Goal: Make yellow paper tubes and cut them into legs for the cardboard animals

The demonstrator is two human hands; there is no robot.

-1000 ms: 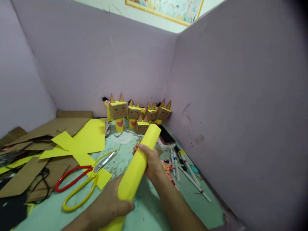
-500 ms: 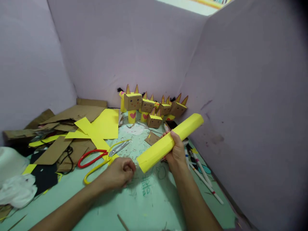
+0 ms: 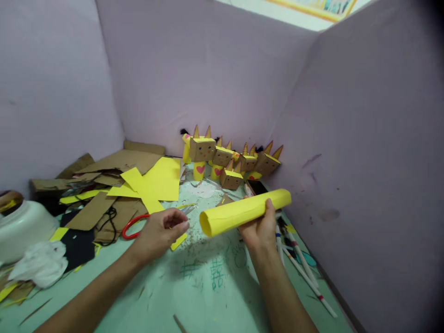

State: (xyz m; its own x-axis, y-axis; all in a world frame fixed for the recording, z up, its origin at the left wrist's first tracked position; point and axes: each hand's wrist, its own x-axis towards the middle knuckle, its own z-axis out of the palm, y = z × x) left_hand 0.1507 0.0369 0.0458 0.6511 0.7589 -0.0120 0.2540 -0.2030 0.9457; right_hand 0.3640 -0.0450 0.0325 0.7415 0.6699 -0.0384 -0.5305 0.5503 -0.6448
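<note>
A yellow paper tube (image 3: 239, 212) lies across my right hand (image 3: 259, 226), which is closed around its right half from below, the thumb on top. The tube is nearly level, its open left end facing my left hand (image 3: 161, 231). That left hand hovers apart from the tube, fingers loosely curled and thumb slightly away from them, with nothing visible in it. Behind and beneath it are scissors with a red handle loop (image 3: 133, 227); the hand covers much of them. A small yellow paper strip (image 3: 179, 242) lies by the left fingertips.
Several cardboard-headed figures with horns (image 3: 203, 150) stand at the back. Yellow sheets (image 3: 164, 180) and cardboard pieces (image 3: 118, 162) are piled at left, near a white jar (image 3: 27, 231) and crumpled tissue (image 3: 41, 263). Markers (image 3: 305, 273) lie along the right wall (image 3: 364, 185).
The tube has turned from a steep slant to nearly level. My left hand has moved left and up from beside its end, and its fingers have loosened. The view has shifted slightly.
</note>
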